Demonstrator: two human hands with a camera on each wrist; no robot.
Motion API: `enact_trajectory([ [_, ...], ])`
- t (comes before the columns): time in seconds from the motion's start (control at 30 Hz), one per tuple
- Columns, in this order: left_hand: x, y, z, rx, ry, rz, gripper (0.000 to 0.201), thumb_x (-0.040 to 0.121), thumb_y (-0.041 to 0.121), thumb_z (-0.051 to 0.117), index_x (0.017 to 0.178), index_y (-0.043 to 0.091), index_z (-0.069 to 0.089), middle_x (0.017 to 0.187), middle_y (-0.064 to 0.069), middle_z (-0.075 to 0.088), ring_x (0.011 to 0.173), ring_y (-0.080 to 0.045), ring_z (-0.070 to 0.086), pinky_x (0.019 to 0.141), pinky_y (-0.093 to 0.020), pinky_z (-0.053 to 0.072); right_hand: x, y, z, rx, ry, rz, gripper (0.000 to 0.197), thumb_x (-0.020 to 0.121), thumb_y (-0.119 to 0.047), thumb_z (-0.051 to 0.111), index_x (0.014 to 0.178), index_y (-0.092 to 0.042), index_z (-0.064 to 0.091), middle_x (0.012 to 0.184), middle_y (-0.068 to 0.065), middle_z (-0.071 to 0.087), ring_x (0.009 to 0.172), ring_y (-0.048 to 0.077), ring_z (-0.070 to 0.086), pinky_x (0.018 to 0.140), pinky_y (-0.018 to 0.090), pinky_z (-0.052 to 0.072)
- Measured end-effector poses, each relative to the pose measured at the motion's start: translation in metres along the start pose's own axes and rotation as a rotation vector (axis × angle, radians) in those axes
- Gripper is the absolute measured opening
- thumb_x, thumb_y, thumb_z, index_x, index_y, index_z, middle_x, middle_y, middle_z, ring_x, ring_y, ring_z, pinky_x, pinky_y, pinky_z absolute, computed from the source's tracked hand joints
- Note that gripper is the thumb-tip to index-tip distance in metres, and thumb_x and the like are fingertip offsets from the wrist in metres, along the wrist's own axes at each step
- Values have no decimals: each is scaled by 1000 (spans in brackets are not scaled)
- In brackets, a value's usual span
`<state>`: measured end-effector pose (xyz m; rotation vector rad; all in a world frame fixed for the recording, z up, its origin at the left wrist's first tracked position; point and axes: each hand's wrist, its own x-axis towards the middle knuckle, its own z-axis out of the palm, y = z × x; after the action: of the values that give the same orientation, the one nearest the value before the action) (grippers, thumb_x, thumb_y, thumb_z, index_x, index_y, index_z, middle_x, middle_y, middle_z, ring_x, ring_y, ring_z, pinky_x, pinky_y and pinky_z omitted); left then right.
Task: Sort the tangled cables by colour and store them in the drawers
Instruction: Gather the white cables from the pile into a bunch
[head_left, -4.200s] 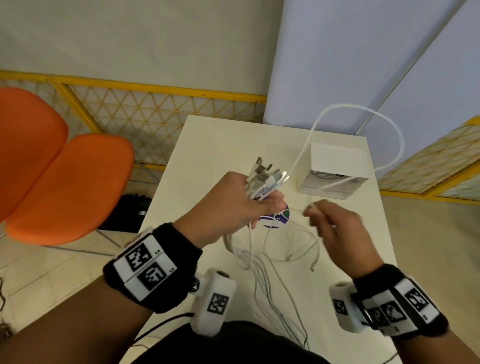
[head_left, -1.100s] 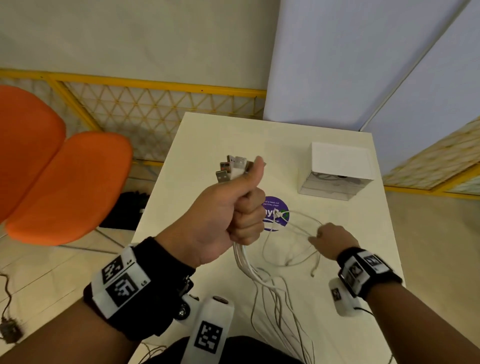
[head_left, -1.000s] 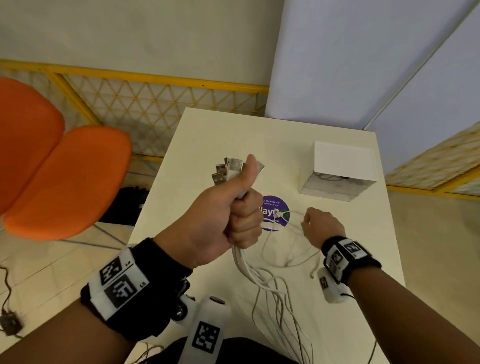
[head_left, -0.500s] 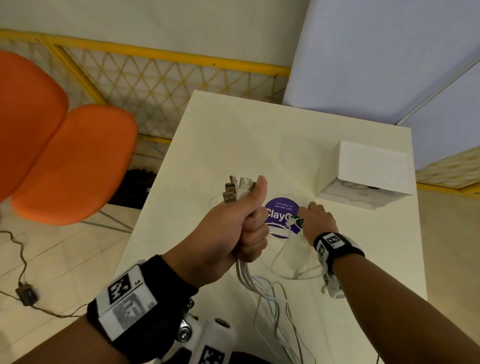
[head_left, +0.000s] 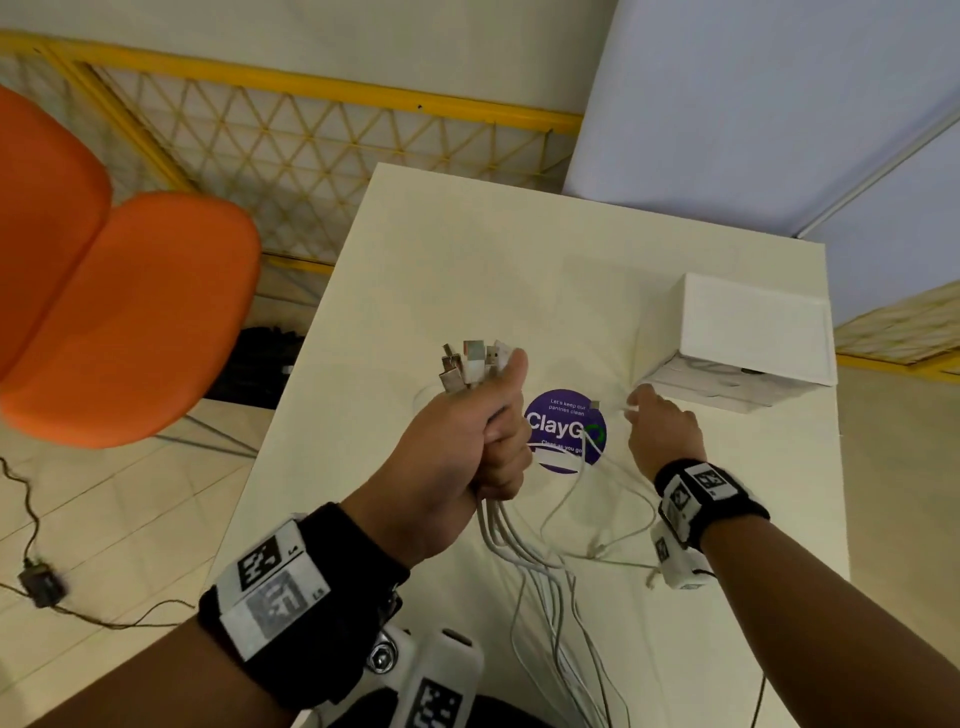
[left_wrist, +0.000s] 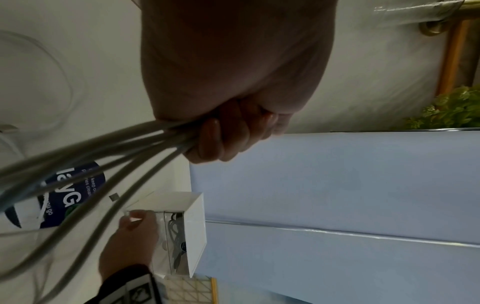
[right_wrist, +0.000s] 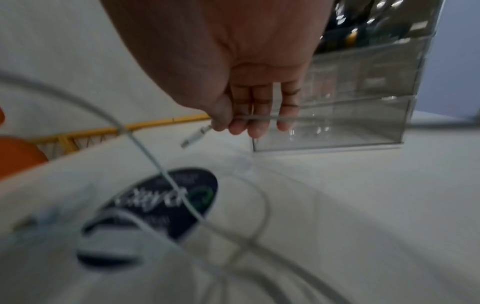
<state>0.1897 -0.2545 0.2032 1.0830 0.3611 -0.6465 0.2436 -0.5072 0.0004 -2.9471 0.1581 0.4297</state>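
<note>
The left hand (head_left: 467, 447) is clenched around a bundle of white cables (head_left: 524, 551) just below their plugs. The right hand (head_left: 662, 434) pinches one cable end (right_wrist: 197, 135) over the table (head_left: 467, 260), beside the drawers (head_left: 748, 338). The cables look light, limp and prone to snagging; grip near the stiff plugs.

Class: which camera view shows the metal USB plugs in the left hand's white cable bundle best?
The head view: the metal USB plugs fan out above the left hand. The left wrist view shows only that bundle's cords under the fist; the right wrist view shows neither.
</note>
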Motion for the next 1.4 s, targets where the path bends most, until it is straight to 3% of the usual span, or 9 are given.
enact_trajectory([
  [0.13,-3,-2,1,-22,37,27,50,86,48,57,59,19,25,51,2,15,45,-13,12,51,-32,10,-9,-10,-51,363,81,115,25,101,-18,44,105,-7,66,105,13,69,95,32,61,80,37,47],
  [0.27,-7,-5,5,-10,51,65,50,79,40,68,64,21,23,51,3,16,44,-12,11,50,-31,9,-43,-32,-112,785,74,178,23,95,-17,48,88,-3,65,68,11,67,60,28,59,60,35,47],
  [0.47,-17,-11,19,65,73,139,47,84,25,77,56,26,39,52,6,25,48,-14,15,52,-31,12,-128,-82,-176,1266,-183,-30,16,97,-8,55,90,5,60,74,24,71,54,33,61,55,35,48],
  [0.6,-33,-14,29,214,16,228,26,90,33,72,72,15,64,55,-3,42,46,-13,33,50,-26,29,-170,-109,-190,1242,-263,-180,17,98,-9,54,99,8,58,76,18,73,54,35,66,56,39,50],
  [0.77,-51,-21,36,280,-25,225,52,91,43,66,89,-8,63,67,-19,58,43,-24,48,45,-27,36,-198,-125,-200,1089,-191,-236,23,92,9,45,88,-5,63,61,11,69,47,24,65,48,36,49],
  [0.97,-68,-28,38,243,-15,184,63,100,52,50,74,-5,61,62,-28,50,52,-29,50,52,-31,40,-221,-131,-203,1023,-235,-191,21,92,0,51,73,-6,54,56,10,68,39,24,60,36,26,41],
  [1.1,-74,-21,37,234,99,267,60,102,49,46,50,18,49,56,-6,40,48,-17,36,51,-27,31,-229,-119,-197,874,-118,-224,37,90,-34,66,68,-8,52,43,-7,56,35,7,44,41,19,35],
  [1.27,-83,5,26,-5,16,345,55,97,48,48,50,19,52,61,-8,41,58,-23,51,74,-46,57,-221,-74,-179,815,7,-379,46,94,-50,54,65,-14,60,54,7,36,51,7,32,50,18,27],
  [1.4,-95,11,24,-31,-79,298,51,93,55,45,62,18,27,54,1,18,44,-13,21,45,-27,33,-193,-37,-127,722,-62,-256,45,95,-50,54,68,-16,63,58,5,40,55,8,34,57,25,30],
])
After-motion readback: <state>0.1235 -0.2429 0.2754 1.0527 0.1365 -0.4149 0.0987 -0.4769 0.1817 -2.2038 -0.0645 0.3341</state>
